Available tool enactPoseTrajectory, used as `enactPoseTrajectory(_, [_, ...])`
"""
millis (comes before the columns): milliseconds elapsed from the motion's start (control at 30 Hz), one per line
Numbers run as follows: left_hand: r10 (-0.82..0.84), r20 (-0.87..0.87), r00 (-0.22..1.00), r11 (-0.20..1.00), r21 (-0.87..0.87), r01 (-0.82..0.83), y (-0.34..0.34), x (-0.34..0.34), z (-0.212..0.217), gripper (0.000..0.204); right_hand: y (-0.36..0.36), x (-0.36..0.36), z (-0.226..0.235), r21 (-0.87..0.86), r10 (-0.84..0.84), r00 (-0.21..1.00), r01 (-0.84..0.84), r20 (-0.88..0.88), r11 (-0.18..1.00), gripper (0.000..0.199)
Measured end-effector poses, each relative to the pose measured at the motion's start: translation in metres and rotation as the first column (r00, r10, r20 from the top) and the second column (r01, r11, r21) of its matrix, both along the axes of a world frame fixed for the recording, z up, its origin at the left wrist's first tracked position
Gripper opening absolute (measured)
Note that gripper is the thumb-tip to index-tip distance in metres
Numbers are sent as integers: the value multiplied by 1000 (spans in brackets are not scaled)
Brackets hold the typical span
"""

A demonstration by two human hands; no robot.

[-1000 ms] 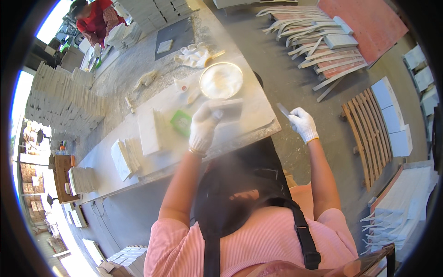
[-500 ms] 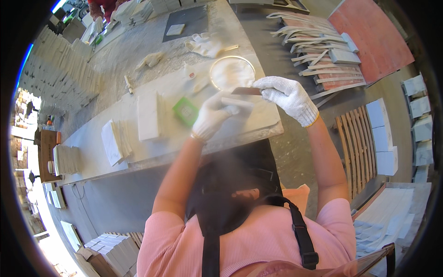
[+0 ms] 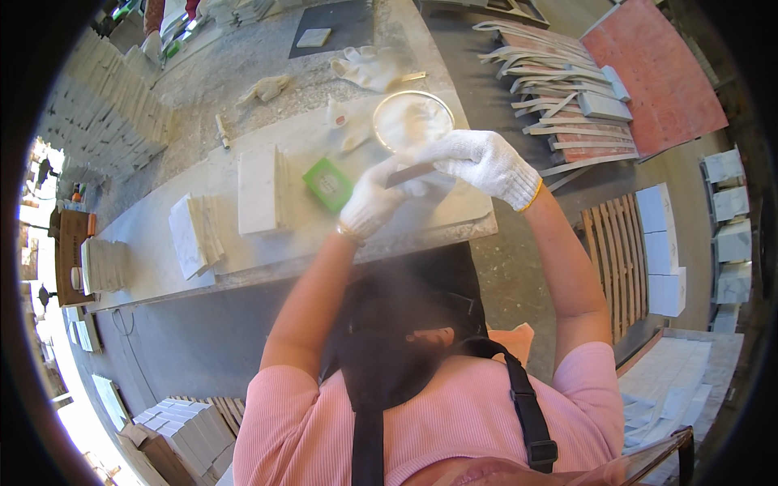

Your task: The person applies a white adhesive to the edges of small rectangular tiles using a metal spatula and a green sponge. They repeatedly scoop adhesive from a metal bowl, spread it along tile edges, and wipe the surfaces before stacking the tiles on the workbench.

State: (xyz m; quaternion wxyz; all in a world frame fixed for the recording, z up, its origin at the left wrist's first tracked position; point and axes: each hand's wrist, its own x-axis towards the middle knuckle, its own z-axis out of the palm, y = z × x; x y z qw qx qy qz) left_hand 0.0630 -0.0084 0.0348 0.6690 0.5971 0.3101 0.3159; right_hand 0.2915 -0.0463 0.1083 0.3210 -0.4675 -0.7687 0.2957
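My right hand (image 3: 485,166), in a white knit glove, is closed on one end of a thin, flat brown strip (image 3: 411,173); its material is hard to make out. My gloved left hand (image 3: 373,202) is closed around a small white tile, now mostly hidden behind the strip and fingers. The strip's other end reaches the left fingers and lies against the tile's edge. Beyond both hands is a round dish (image 3: 413,121) with a gold rim and white powder in it. Left of my left hand lies a green box (image 3: 327,185) on the dusty table (image 3: 316,247).
Stacked white tiles (image 3: 259,190) and a leaning tile group (image 3: 194,239) stand to the left on the table. White gloves (image 3: 369,69) lie farther back. A wooden pallet (image 3: 613,267) is at the right. Another person's hand (image 3: 152,44) shows at the far left.
My right hand has moved slightly left and down, bringing the brown strip over toward my left fingers. The tile is more covered now. The view has shifted a little.
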Motion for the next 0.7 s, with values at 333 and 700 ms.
enactPoseTrajectory(333, [-38, 35, 999, 998, 49, 36, 5, 3, -19, 32, -15, 16, 7, 12, 16, 994, -17, 109, 1000, 30])
enactPoseTrajectory(700, [-38, 93, 995, 992, 123, 26, 3, -1, -12, 17, -1, -1, 1, 23, 53, 999, -53, -8, 998, 29])
